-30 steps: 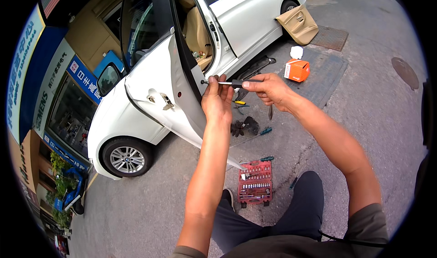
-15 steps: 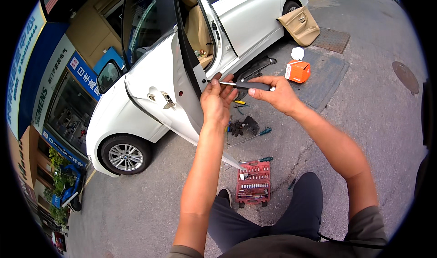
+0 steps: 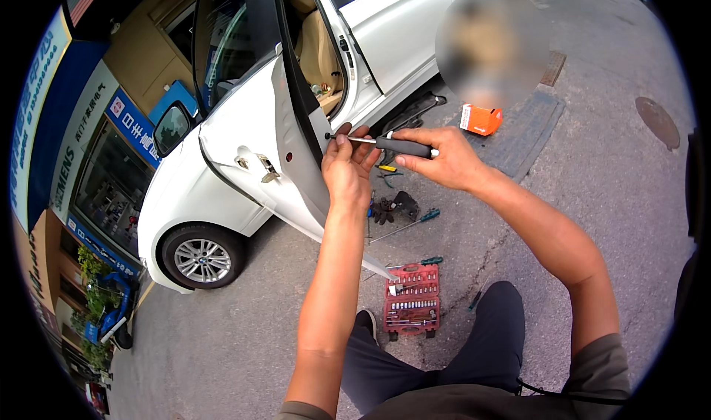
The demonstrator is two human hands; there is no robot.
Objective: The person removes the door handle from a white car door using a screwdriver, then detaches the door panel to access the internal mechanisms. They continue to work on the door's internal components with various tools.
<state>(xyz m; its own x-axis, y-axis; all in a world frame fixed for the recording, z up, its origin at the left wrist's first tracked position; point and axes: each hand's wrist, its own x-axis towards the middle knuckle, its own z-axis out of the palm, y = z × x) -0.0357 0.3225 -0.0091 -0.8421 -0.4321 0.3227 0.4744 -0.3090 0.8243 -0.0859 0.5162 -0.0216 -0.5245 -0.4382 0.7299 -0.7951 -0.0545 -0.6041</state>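
Note:
A screwdriver with a dark grey handle (image 3: 404,147) lies almost level in front of me, its thin metal shaft pointing left toward the edge of the opened white car door (image 3: 305,170). My right hand (image 3: 450,158) is closed round the back of the handle. Thumb and fingers of my left hand (image 3: 346,170) pinch the shaft close to its tip, beside the door edge. A small dark round piece (image 3: 328,135) shows at the tip, against the door edge; whether it is a screw or a hole I cannot tell.
Below the door, an opened red socket set (image 3: 412,304) lies near my feet. Pliers (image 3: 387,169), dark gloves (image 3: 382,211) and a long screwdriver (image 3: 429,215) are on the pavement. An orange box (image 3: 481,120) stands farther right. A blurred patch hides the upper right area.
Both hands and the screwdriver keep their grip and sit slightly lower and farther left in view. A blurred patch now covers the beige door panel at upper right.

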